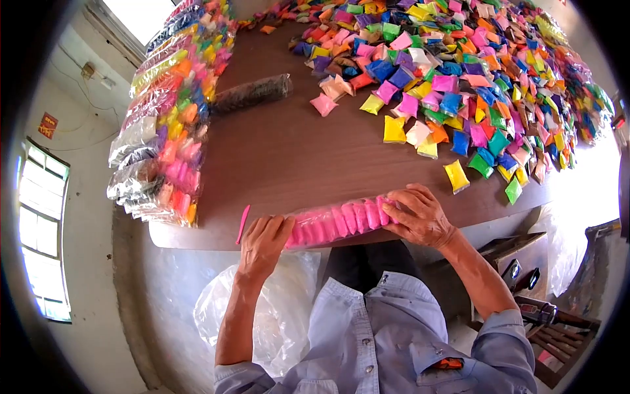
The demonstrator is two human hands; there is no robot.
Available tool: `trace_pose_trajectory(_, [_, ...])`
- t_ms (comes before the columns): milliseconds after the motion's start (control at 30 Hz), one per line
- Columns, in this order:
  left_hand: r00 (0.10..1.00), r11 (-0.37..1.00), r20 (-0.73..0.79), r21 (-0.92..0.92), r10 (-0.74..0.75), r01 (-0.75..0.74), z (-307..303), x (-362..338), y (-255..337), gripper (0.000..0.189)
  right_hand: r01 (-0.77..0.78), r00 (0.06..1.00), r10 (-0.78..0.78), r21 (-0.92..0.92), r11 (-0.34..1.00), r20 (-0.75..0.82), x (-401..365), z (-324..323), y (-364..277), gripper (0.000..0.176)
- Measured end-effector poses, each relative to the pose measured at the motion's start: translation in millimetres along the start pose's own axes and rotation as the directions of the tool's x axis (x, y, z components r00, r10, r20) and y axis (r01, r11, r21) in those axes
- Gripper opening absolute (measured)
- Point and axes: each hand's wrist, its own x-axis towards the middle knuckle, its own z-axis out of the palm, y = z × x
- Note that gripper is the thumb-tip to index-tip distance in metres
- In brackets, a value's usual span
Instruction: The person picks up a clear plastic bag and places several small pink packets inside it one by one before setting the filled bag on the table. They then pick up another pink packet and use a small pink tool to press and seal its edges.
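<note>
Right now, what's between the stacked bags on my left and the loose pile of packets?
A dark bag, its left end by the stacked bags, then mostly bare table up to the loose pile, the head view shows.

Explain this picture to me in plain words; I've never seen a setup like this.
There is no machine here, just a person working bare-handed. The one picture comes from a camera worn on the head, looking forward and down, so the person's shirt shows below.

The left hand and right hand hold opposite ends of a clear sleeve of pink packets at the near edge of the brown table. Small colorful packets are heaped at far right, filled bags line the left side, and a dark bundle lies beside them.
</note>
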Motion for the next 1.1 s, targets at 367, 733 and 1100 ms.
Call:
trace_pose_trajectory(367, [0.991, 0.993, 0.074, 0.038, -0.113, 0.110, -2, -42, 27, 0.046, -0.014, 1.000, 0.013, -0.063, 0.998, -0.020, 11, 1, -12, 0.032])
trace_pose_trajectory(733, [0.972, 0.977, 0.102, 0.011, -0.212, 0.212, 9, -68, 36, 0.074, -0.031, 0.999, 0.032, -0.039, 0.999, 0.007, 18, 4, -27, 0.040])
trace_pose_trajectory(1100, [0.976, 0.974, -0.017, 0.064, -0.219, 0.219, 19, -69, 37, 0.054, -0.128, 0.989, 0.132, -0.071, 0.989, 0.061, 18, 4, -43, 0.048])
